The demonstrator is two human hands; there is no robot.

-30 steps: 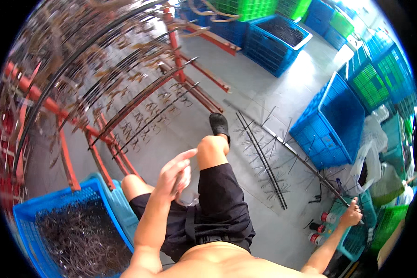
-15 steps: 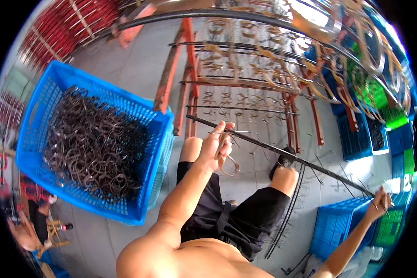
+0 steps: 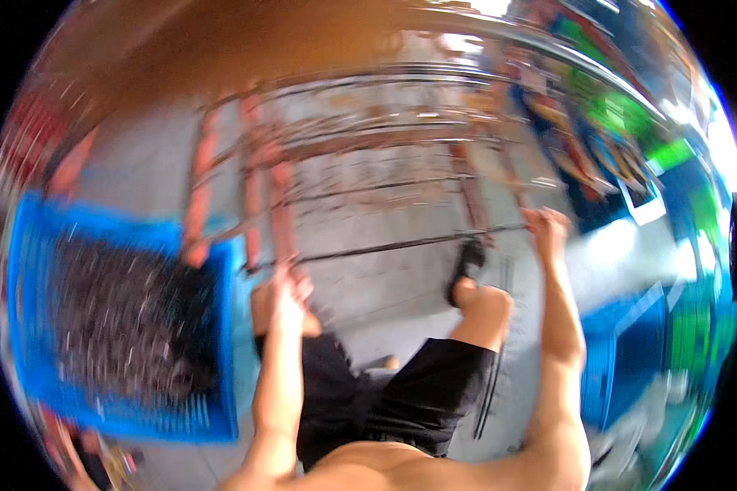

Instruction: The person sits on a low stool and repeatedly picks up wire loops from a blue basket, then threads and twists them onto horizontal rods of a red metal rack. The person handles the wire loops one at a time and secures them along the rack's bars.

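A long thin dark rod [image 3: 401,245] stretches between my two hands in front of my knees, rising slightly to the right. My left hand [image 3: 290,288] is closed at its left part, though motion smears the fingers. At the rod's right end, my right hand [image 3: 547,232] is gripped around it. Short thin prongs along the rod, sharp earlier, are lost in the blur. Whether the curved piece is still in my left hand cannot be made out.
At left stands a blue plastic basket [image 3: 228,344] filled with dark curved pieces [image 3: 131,319]. A rack with orange-red posts [image 3: 198,184] and dark crossbars is ahead, hung with brownish curved pieces. Blue crates [image 3: 602,360] and green crates [image 3: 692,327] are at right. Thin rods [image 3: 491,393] lie by my right leg.
The rod has swung from a steep slant to nearly level. My right hand has come inward and up; my left hand sits lower and farther left. The whole view has shifted and blurred.
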